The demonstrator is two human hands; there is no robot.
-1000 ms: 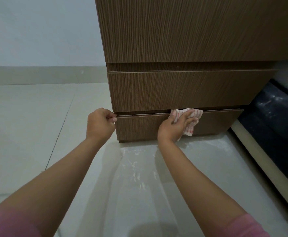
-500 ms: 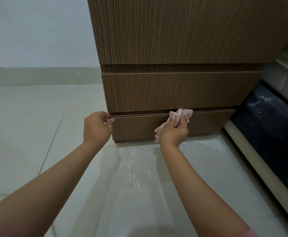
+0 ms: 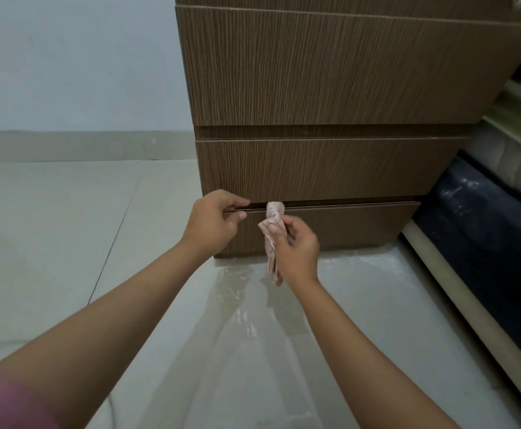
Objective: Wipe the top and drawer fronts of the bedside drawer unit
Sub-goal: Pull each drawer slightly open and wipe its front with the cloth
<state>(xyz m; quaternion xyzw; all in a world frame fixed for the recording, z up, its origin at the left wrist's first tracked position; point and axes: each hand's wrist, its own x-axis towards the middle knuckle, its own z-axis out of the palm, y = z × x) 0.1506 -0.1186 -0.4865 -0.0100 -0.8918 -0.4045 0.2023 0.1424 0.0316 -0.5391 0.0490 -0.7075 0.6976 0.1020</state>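
Mattress (image 3: 482,230) just beside drawer unit (image 3: 330,168)

Drawer unit: I see a brown wood-grain bedside drawer unit (image 3: 330,88) standing upright on the floor, its stacked fronts facing me.
Bottom drawer: the lowest brown wood-grain drawer front (image 3: 346,226) sits just proud of the one above, with a dark gap along its top edge.
Cloth: I make out a small pink-and-white checked cloth (image 3: 273,230), bunched into a narrow strip; its upper end is draped over the bottom drawer's top edge near the left end, the rest hangs down the front.
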